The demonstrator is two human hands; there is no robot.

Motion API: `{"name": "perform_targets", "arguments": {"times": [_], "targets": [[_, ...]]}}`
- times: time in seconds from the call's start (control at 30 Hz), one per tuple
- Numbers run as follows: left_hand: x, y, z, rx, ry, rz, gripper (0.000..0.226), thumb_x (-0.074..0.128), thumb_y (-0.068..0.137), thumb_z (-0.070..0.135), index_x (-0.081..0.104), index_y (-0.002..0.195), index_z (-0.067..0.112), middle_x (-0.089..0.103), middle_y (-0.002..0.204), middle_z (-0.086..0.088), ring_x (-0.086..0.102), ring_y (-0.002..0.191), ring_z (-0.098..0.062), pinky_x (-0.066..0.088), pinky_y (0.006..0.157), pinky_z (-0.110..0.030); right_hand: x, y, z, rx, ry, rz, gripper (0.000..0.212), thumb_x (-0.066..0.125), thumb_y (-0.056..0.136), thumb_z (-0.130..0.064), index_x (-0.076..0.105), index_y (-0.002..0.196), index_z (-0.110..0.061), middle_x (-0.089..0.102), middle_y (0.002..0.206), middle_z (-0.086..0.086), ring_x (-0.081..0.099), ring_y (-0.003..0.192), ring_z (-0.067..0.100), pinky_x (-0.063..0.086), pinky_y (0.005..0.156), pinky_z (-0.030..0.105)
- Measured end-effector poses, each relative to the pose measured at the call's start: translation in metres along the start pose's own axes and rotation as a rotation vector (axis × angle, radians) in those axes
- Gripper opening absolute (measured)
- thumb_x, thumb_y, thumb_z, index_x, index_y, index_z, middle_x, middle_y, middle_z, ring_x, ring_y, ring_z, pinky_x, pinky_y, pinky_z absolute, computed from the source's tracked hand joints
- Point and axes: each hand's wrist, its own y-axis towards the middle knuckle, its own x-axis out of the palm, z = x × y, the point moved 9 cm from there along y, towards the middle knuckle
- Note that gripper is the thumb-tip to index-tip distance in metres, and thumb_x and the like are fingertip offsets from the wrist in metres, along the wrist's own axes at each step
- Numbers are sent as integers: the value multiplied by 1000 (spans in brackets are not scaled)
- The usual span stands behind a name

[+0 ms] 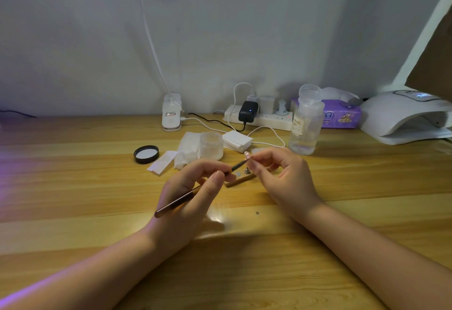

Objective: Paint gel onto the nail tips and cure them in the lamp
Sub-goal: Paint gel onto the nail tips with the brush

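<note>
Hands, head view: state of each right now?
Left hand: grips the gel brush.
Right hand: pinches a nail tip at the brush's tip.

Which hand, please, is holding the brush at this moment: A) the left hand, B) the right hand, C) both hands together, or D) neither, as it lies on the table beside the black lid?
A: the left hand grips the brush with its tip reaching toward the nail tip, which the right hand pinches.
</note>
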Motion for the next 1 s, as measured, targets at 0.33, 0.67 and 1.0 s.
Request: {"name": "perform_targets", "arguments": {"times": [0.33,0.67,1.0], "targets": [[-2,1,3,11,91,7,27,59,88,32,71,108,19,75,99,5,68,100,-19,52,84,-44,-2,-1,-5,-16,-6,18,11,72,84,-15,70,87,-25,68,86,-5,58,85,8,46,72,18],[-3,-1,4,5,56,27,22,55,89,32,69,100,19,76,91,5,69,92,-16,52,82,-30,-2,-1,1,17,2,16,7,71,85,-19,72,91,-21,69,91,-1,60,86,10,47,72,18],[-9,4,-8,-46,3,67,21,59,91,25,68,106,12,73,98,5,70,97,-15,54,82,-26,2,-1,1,14,51,-18,3,70,85,-23,70,88,-24,68,89,3,62,83,16,51,71,32]]}}
